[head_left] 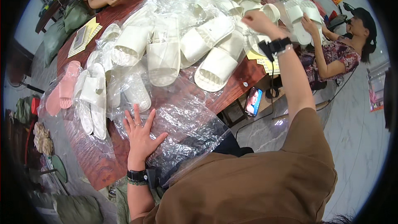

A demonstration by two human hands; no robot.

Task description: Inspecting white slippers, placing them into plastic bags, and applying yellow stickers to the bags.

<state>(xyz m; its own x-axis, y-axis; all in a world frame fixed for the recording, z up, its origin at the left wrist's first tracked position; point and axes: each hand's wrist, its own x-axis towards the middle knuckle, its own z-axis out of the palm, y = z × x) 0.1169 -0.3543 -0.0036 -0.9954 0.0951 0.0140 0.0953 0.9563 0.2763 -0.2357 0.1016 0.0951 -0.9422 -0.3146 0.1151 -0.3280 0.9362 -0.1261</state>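
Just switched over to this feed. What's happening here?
The person's left hand presses, fingers spread, on clear plastic at the near edge of the table. The right hand reaches over the far side of a pile of white slippers, many in plastic; whether it grips anything isn't clear. At right, a co-worker holds pale slippers. Pink slippers lie at left.
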